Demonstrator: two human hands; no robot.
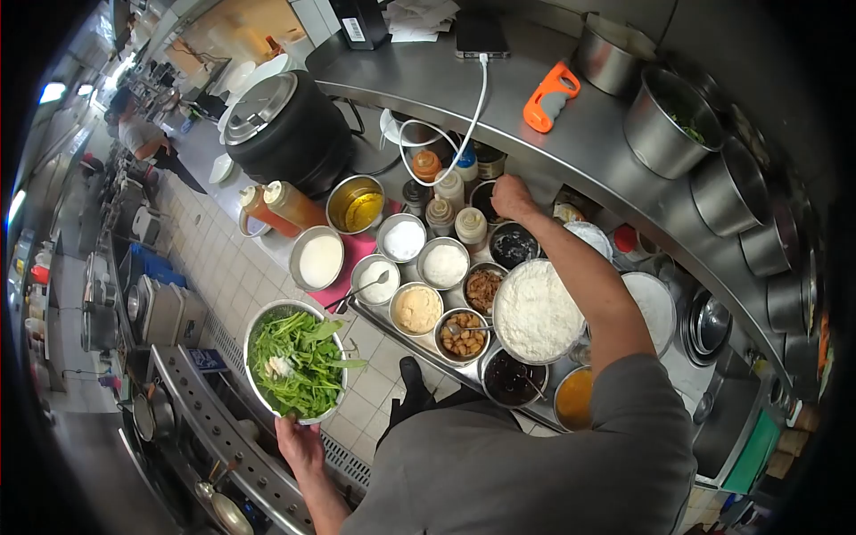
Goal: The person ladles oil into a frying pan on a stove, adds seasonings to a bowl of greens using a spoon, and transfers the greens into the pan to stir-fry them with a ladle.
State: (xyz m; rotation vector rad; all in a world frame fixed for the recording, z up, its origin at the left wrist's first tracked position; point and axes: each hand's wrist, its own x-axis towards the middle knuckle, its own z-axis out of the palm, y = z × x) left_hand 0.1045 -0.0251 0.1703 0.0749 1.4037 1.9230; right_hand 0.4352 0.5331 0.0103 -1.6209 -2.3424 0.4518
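My left hand (pixel 301 446) grips the near rim of a metal bowl (pixel 251 379). Leafy greens (pixel 294 357) fill this bowl, with a small pale heap of seasoning (pixel 278 367) on top. Stretched out over the counter, my right hand (pixel 511 198) is closed at a dark round container (pixel 484 201); its fingertips are hidden, so what they hold does not show. Just below that hand stands a black bowl with white residue (pixel 514 245). Squeeze bottles (pixel 471 227) stand to its left, and a large bowl of white powder (pixel 538 312) is close under my right forearm.
Several small bowls of white powder (pixel 443 265), brown pieces (pixel 462 336) and dark sauce (pixel 514 379) crowd the counter. A black soup kettle (pixel 290 125) stands at the upper left. Metal pots (pixel 673 125) line the shelf, where a white cable (pixel 481 107) hangs down. Another person (pixel 143 138) stands far left.
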